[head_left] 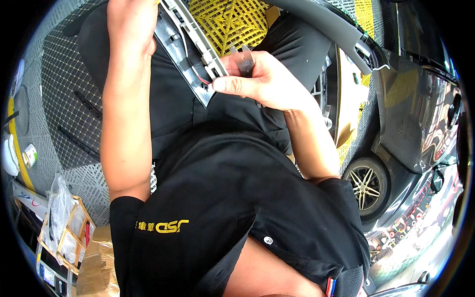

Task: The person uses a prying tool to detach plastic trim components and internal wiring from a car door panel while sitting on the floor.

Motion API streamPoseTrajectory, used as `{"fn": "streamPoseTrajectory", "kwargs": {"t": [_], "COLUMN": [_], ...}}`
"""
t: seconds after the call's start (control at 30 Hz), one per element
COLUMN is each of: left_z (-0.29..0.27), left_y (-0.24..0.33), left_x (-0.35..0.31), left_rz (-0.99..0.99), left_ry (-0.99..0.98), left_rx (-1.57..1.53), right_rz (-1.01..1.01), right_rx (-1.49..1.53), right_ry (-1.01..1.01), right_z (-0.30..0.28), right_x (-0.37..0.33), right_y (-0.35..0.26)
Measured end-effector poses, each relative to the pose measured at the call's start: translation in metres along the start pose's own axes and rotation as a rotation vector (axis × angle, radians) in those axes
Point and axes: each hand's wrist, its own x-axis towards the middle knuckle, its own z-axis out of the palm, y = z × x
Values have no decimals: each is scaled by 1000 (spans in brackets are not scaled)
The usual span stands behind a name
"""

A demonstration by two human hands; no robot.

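Well apart from trim (194, 42), wheel (366, 187), carton (96, 267)

Strip (193, 55): pale grey and glossy black, with a thin red wire (201, 78). Tool (243, 62): dark grey. Shirt (213, 163): black, lettered in yellow. Trousers (170, 106): plain black. Floor (91, 190): from where I stand, woven-patterned grey, pale grid over dark, and yellow with nested angular lines. Car (403, 99): dark grey. Wheel (364, 187): silver-spoked, black around. Carton (98, 270): brown.
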Motion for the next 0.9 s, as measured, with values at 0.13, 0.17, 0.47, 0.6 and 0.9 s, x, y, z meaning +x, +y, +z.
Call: {"fn": "streamPoseTrajectory", "kwargs": {"t": [0.13,0.17,0.47,0.6,0.9], "left_z": [4,0,1,-11,5], "left_y": [-4,-6,-3,-7,6], "left_x": [-3,-1,-4,5,3], "left_rz": [31,13,-14,-12,134], "left_ry": [15,-5,-67,-55,112], "left_rx": [-4,19,-22,-62,-115], "right_rz": [96,112,181,41,-393], "right_rx": [-110,-98,-107,-5,-845], "right_ry": [-71,-89,-129,53,401], "right_z": [-6,-7,-8,-1,27], "right_x": [-3,-3,-6,-4,-4], "right_y": [-12,-12,-19,-6,-2]}}
